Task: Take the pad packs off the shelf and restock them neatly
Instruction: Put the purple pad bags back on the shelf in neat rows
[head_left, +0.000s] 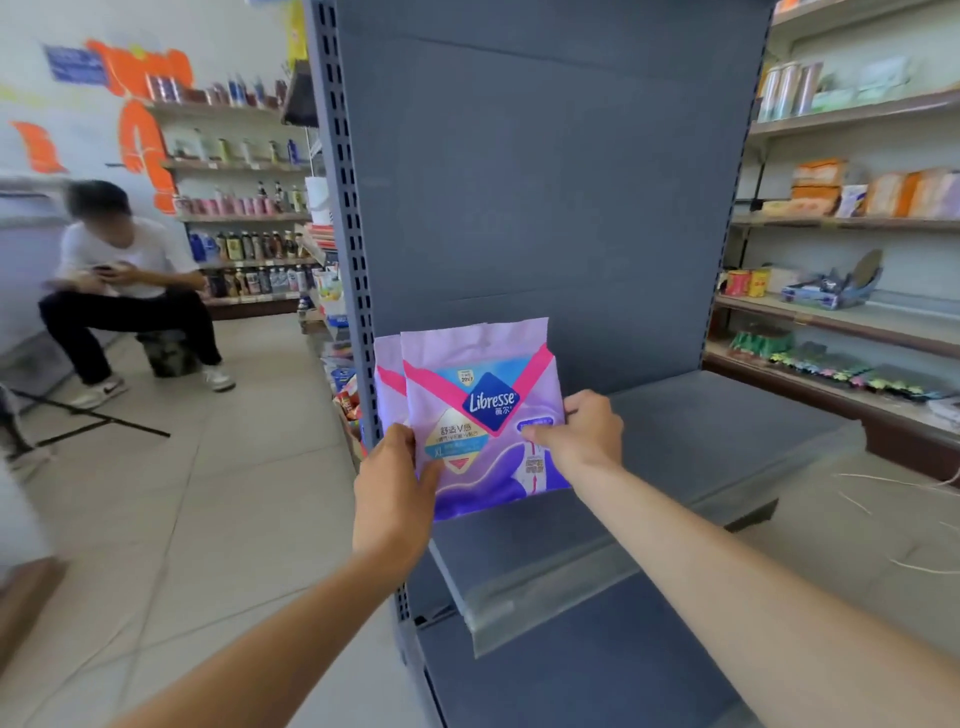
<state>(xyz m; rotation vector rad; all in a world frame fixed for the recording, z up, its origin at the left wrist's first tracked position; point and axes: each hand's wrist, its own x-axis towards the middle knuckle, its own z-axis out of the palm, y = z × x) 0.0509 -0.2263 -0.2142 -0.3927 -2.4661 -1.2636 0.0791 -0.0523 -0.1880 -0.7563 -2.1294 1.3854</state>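
A purple and pink Libresse pad pack (483, 395) stands upright at the left end of the grey shelf (727, 431). A second, matching pack (387, 374) stands just behind it, mostly hidden. My left hand (395, 478) grips the front pack's lower left edge. My right hand (582, 431) pinches its right side, thumb on the front. The pack's bottom edge touches the shelf board.
A dark grey back panel (545, 182) rises behind the shelf, with a perforated upright (348, 208) on its left. Stocked shelves (857, 223) stand to the right. A person (124, 280) sits on a stool in the aisle at left, beside a black stand leg (88, 415).
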